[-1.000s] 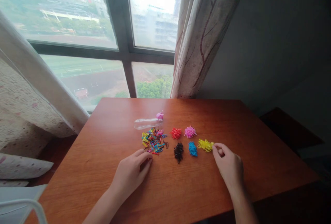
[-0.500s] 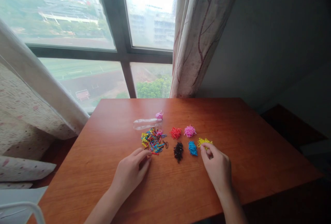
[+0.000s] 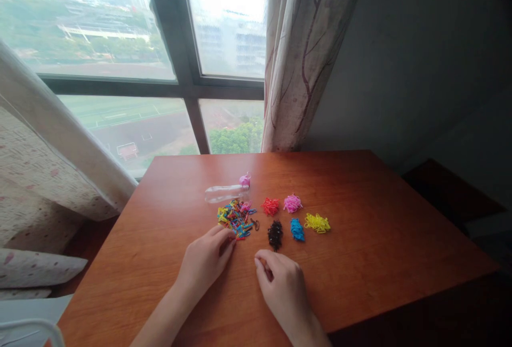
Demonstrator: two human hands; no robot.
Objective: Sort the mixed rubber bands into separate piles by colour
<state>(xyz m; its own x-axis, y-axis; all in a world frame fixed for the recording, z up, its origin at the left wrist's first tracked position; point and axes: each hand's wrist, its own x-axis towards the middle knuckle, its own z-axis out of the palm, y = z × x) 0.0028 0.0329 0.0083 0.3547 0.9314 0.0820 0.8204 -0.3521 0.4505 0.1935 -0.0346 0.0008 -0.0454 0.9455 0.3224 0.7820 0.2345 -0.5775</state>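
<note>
A mixed heap of coloured rubber bands (image 3: 236, 217) lies mid-table. To its right are sorted little piles: red (image 3: 271, 206), pink (image 3: 293, 203), black (image 3: 275, 233), blue (image 3: 297, 229) and yellow (image 3: 317, 223). My left hand (image 3: 206, 261) rests flat on the table, fingers out, fingertips at the near edge of the mixed heap. My right hand (image 3: 280, 285) sits just in front of the black pile, fingers curled in a pinch; what they hold, if anything, is too small to see.
A clear plastic bottle (image 3: 224, 192) with a pink cap lies on its side behind the heap. The wooden table (image 3: 380, 240) stands against a window with curtains at both sides. A cushion (image 3: 36, 267) lies at the left, a dark wall at the right.
My right hand has moved left and nearer, from the yellow pile to a spot in front of the black pile. My left hand has stayed put.
</note>
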